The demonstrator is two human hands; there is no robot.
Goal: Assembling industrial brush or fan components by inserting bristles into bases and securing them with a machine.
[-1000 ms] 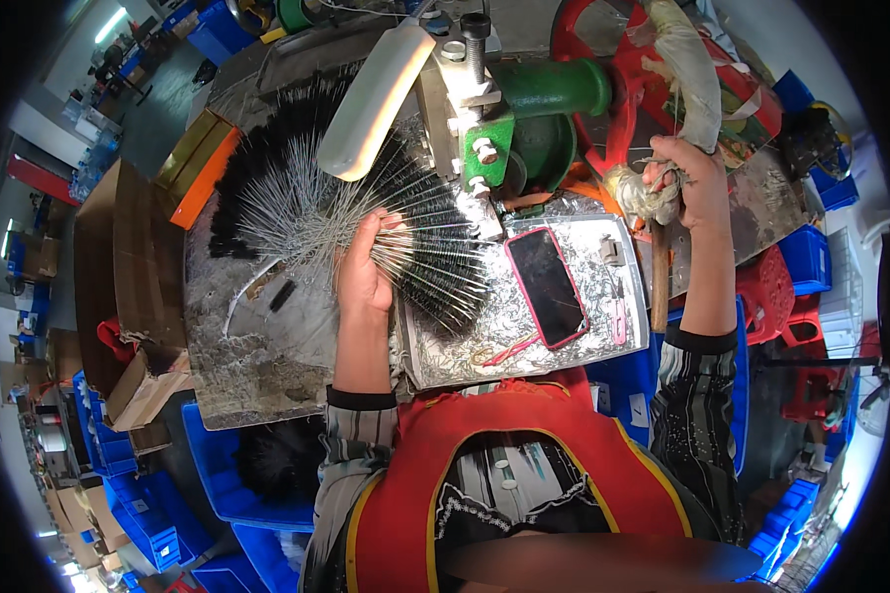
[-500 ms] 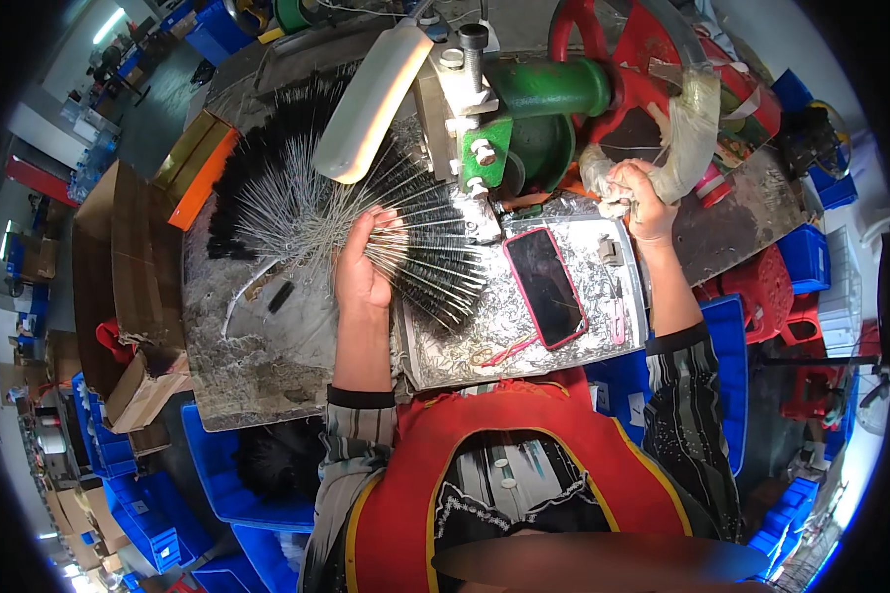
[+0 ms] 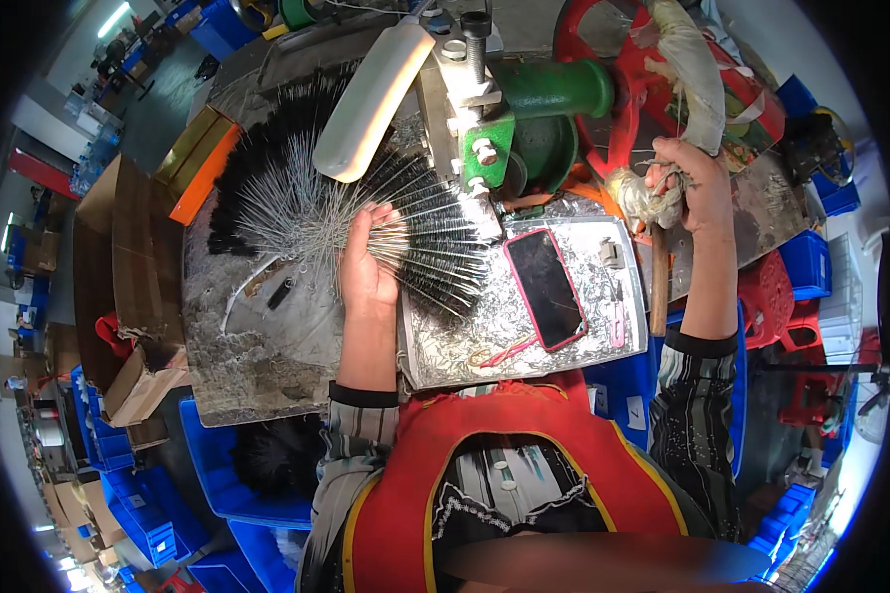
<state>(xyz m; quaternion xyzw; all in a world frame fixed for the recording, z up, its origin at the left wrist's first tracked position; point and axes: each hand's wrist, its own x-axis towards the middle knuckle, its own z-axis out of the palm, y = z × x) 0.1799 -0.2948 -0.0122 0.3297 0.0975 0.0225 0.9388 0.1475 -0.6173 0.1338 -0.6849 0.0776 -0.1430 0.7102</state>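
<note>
So, far left, a grey floor (image 3: pixel 173 99) is seen in a cluttered room, with blue bins (image 3: pixel 143 524) stacked lower down. Next to the bench, an open cardboard box (image 3: pixel 143 267) is parked, with a bit of red cloth (image 3: pixel 115 336) tucked at its side, and an orange-sided box (image 3: pixel 205 176) is set at the bench's far left edge.

The bench (image 3: pixel 252 381) itself is pretty beat up, all stained and scuffed, and a blue tub (image 3: pixel 203 465) is kept below it. A big fan of black-bristled wire brushes (image 3: pixel 297 212) is spread over the bench top, its right part reaching over a metal tray (image 3: pixel 440 368). Some of the wire stems are pinched between the thumb and curled fingers of the left hand (image 3: pixel 368 272); exactly how many can't be told. A lit lamp (image 3: pixel 376 104) is hung right above.

In the tray, scattered with wire bits, a pink-edged phone (image 3: pixel 547 289) is laid beside a small metal block (image 3: pixel 612 253). Behind it, a green machine (image 3: pixel 554 89) with a red wheel (image 3: pixel 623 143) is mounted. A cloth-wrapped handle (image 3: pixel 643 201) is gripped by the right hand (image 3: pixel 700 188), fingers closed round it. Far right, red stools (image 3: pixel 764 296) are crowded near another blue bin (image 3: pixel 807 265).
</note>
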